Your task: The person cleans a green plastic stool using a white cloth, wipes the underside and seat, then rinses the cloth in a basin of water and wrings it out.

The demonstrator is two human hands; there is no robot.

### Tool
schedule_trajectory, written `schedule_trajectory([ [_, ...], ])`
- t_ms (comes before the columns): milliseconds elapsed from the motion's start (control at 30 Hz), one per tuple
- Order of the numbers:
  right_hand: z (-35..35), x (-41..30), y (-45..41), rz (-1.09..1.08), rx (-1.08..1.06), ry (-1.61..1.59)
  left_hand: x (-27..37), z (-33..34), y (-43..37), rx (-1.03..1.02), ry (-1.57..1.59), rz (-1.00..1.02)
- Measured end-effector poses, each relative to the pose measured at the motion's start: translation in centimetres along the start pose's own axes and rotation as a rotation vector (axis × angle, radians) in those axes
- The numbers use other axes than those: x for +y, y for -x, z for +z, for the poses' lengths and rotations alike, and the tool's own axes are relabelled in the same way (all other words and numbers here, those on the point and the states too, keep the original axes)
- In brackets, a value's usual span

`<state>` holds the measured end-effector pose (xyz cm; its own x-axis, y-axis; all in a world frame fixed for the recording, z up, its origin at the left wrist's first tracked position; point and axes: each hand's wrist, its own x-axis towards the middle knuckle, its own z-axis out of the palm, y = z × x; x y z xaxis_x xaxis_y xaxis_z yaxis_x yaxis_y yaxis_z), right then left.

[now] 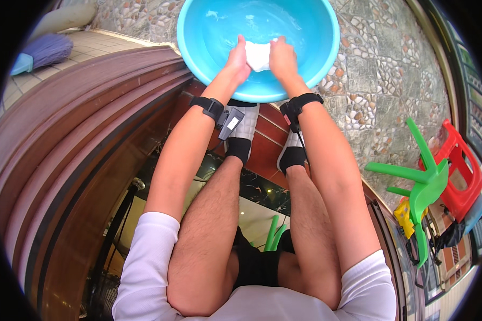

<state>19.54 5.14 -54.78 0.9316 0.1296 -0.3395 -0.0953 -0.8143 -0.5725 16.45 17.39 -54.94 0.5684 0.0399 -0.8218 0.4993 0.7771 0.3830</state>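
Note:
A small white cloth [258,57] is held between my two hands over a round blue plastic basin [184,48]. My left hand [238,61] grips the cloth's left side, thumb up. On its right side, my right hand [282,58] closes around it and looks slightly blurred. Water with some whitish froth [215,15] shows in the basin beyond the hands. Whether the cloth's underside touches the water is hard to see. Each wrist wears a black strap with a small device, the left device [229,123] and the right device [292,114].
Below the basin are my feet in white quilted slippers [247,124] on red tiles [270,150]. A green plastic chair [427,180] and a red plastic stool [462,168] are at right. Stepped brown moulding [84,92] curves along the left, near a purple-bristled broom [50,48]. Pebbled paving [361,80] lies beyond.

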Motion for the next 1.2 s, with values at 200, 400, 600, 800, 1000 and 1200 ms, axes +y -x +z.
schedule_trajectory([
  [200,-1.2,-1.0,0.3,0.106,-0.055,0.102,-0.1,-1.8,-0.5,0.149,-0.377,0.015],
  [400,0.5,-0.2,0.5,-0.169,-0.186,-0.063,-0.3,0.0,0.5,0.063,-0.537,-0.234],
  [600,-0.9,-3.6,2.0,-0.369,-0.197,-0.433,0.9,-0.4,1.7,-0.038,-0.203,-0.102],
  [800,-1.1,-3.7,2.6,-0.452,-0.146,-0.166,0.4,-0.5,1.0,-0.070,-0.088,-0.184],
  [1000,-0.8,-3.2,2.2,-0.378,-0.091,-0.057,0.5,-0.7,0.9,-0.113,-0.122,-0.168],
  [1200,0.2,-0.4,1.1,-0.048,-0.091,0.029,-0.1,-0.6,0.6,-0.029,-0.193,-0.020],
])
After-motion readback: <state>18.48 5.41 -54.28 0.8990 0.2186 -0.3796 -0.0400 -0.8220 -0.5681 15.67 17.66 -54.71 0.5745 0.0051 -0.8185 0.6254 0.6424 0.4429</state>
